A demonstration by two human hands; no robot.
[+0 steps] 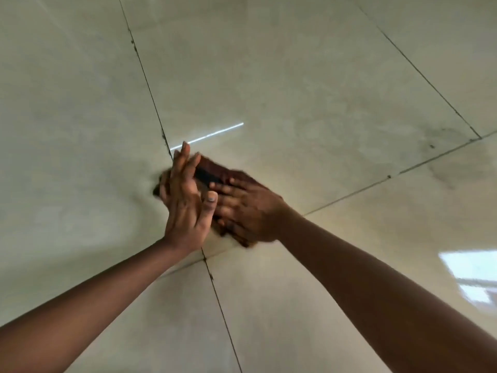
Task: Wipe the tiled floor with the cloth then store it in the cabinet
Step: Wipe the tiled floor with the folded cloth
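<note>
A dark brown cloth [212,170] lies on the pale tiled floor [295,90], mostly hidden under my hands. My right hand [244,208] presses flat on the cloth with its fingers spread, blurred by motion. My left hand [185,195] stands on edge at the cloth's left side, fingers straight and together, thumb raised, touching the cloth's edge. Both forearms reach in from the bottom of the view. No cabinet is in view.
Dark grout lines [145,76] cross the glossy tiles and meet near the hands. Grey smudges [446,146] mark the floor at the right. A bright light streak [215,134] and a window reflection [470,275] show on the tiles.
</note>
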